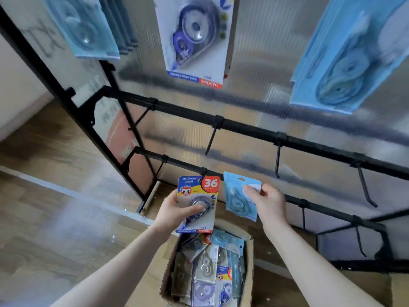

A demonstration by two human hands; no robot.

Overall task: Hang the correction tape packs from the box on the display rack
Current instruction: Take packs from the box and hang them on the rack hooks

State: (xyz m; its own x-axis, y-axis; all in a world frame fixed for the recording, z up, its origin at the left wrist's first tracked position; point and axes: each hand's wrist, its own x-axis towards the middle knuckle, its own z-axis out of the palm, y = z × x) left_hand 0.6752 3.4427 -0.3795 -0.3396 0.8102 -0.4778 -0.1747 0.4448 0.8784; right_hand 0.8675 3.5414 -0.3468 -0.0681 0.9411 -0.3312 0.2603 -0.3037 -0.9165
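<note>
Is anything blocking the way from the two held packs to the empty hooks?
Nothing visible. The left hand holds the white pack, the right hand the blue pack; bare hooks lie above with open space between.

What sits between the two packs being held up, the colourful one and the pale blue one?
Nothing: in the head view a narrow gap separates the colourful pack from the pale blue pack, showing only the rack's black rail behind.
</note>
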